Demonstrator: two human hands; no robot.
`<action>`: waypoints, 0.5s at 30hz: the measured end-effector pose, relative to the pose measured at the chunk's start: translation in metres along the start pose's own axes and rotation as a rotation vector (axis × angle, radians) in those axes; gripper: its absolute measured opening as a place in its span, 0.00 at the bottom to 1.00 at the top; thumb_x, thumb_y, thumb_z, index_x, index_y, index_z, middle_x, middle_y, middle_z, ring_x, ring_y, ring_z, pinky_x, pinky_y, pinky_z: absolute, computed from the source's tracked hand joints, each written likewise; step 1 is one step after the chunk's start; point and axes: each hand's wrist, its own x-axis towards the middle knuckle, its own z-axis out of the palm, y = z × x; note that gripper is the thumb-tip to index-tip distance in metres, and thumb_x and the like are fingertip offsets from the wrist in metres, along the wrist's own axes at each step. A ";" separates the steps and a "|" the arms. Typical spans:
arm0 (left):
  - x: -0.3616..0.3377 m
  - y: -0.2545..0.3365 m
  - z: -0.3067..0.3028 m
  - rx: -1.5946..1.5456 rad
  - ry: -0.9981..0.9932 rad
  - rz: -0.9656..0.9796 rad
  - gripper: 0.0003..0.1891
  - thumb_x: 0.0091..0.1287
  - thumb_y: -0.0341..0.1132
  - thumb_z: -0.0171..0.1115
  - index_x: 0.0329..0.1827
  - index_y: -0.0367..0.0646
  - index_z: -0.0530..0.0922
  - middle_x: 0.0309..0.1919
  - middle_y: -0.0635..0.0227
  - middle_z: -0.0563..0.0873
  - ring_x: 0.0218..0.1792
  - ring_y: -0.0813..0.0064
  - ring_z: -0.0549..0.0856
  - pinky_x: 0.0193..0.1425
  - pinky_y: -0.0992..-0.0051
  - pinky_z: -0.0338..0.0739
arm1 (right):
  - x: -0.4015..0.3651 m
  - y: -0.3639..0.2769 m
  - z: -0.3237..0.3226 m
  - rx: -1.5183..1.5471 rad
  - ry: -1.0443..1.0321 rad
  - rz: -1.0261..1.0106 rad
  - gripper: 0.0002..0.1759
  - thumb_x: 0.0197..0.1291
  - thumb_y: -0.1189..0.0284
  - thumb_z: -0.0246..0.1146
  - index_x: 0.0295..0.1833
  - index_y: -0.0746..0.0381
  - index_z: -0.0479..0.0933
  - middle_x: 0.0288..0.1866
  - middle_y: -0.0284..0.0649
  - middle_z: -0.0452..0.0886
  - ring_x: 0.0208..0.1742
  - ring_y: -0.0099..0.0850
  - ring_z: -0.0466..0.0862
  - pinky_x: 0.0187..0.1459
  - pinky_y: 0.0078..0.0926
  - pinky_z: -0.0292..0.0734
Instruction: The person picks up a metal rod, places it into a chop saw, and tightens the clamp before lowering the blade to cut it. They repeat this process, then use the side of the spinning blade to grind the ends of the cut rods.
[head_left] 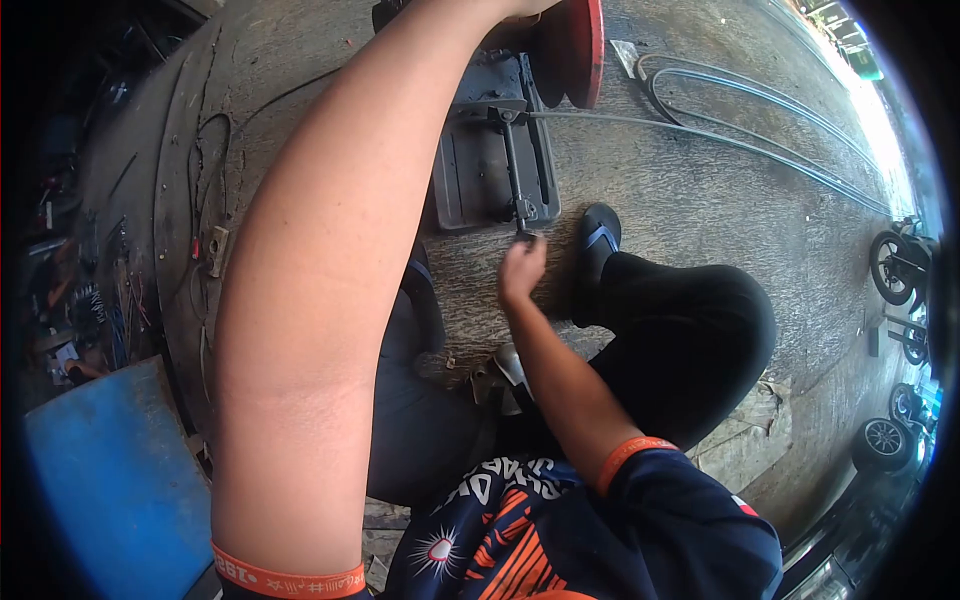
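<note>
My left arm reaches up across the view, and my left hand (528,6) is at the top edge, beside a red-rimmed round guard (590,50). Its fingers are cut off by the frame. Below the guard lies the dark metal base (548,180) of what looks like a cut-off saw. A clamp screw (515,165) runs along the base toward me. My right hand (522,270) is closed around the crank handle (526,238) at the near end of this screw. A long thin metal strip (640,120) stretches right from the clamp's far end.
Long metal rods (760,92) lie looped on the rough floor at upper right. A cable (285,97) curves across the floor at left. A blue panel (115,480) stands at lower left. My sandalled foot (600,235) is right of the base. Motorcycles (893,268) stand far right.
</note>
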 end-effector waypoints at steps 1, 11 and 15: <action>-0.001 -0.001 0.001 0.002 -0.004 -0.001 0.12 0.53 0.36 0.60 0.37 0.41 0.85 0.47 0.52 0.84 0.50 0.54 0.83 0.56 0.64 0.78 | -0.026 -0.012 -0.004 -0.152 -0.119 -0.267 0.15 0.56 0.72 0.57 0.46 0.70 0.77 0.40 0.58 0.82 0.41 0.52 0.82 0.46 0.39 0.75; -0.008 -0.003 0.006 -0.020 0.043 0.068 0.13 0.52 0.35 0.62 0.38 0.38 0.83 0.48 0.51 0.83 0.50 0.54 0.83 0.56 0.64 0.77 | -0.017 0.069 0.037 0.217 0.073 0.179 0.21 0.55 0.66 0.68 0.51 0.69 0.79 0.41 0.49 0.85 0.42 0.38 0.84 0.49 0.34 0.76; -0.008 -0.002 0.005 -0.044 0.044 0.061 0.14 0.52 0.35 0.62 0.38 0.37 0.83 0.48 0.51 0.83 0.51 0.54 0.83 0.56 0.64 0.77 | 0.026 0.029 -0.005 0.201 -0.158 0.385 0.25 0.56 0.69 0.66 0.57 0.70 0.74 0.47 0.50 0.83 0.49 0.41 0.83 0.54 0.38 0.73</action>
